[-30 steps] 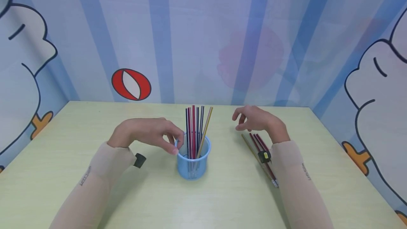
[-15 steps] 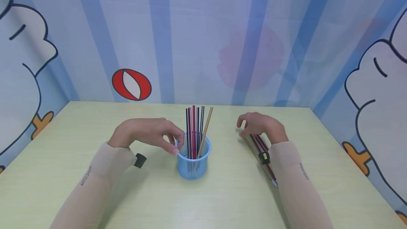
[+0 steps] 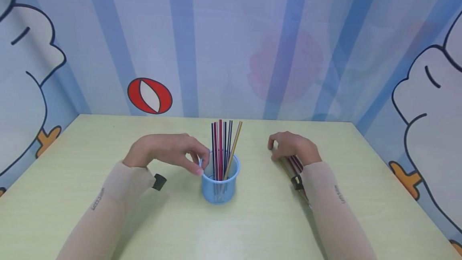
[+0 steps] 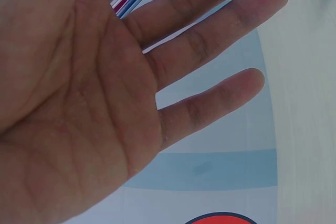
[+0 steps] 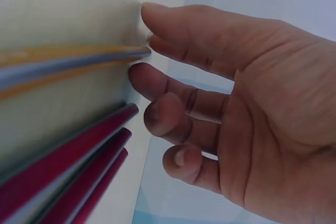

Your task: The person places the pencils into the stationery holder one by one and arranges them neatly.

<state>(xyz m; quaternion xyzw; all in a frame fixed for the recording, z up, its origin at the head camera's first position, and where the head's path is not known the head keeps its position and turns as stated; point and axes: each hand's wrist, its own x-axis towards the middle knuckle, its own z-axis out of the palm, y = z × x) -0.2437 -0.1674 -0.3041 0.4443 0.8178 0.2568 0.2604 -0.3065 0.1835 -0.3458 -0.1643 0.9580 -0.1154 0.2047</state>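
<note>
A light-blue cup (image 3: 218, 192) stands upright mid-table with several thin striped sticks (image 3: 220, 143), dark blue, red and yellow, upright or leaning in it. My left hand (image 3: 172, 149) pinches the cup's left rim between thumb and index finger; the left wrist view shows its other fingers (image 4: 210, 40) stretched out. Over the far ends of a loose bunch bends my right hand (image 3: 290, 146). In the right wrist view its curved fingers (image 5: 163, 114) surround the tip of a yellow stick (image 5: 73, 64), with a gap showing. Red sticks (image 5: 79, 156) lie beside that one.
The pale wooden table (image 3: 173, 232) ends against a blue striped backdrop (image 3: 231, 43) at the back. Printed panels rise on both sides. Black wrist cameras (image 3: 159, 182) hang under the sleeves, and the right sleeve (image 3: 332, 208) covers part of the loose bunch.
My right hand has come down and slightly nearer to me, onto the far end of the loose sticks. The left hand and the cup have stayed in place.
</note>
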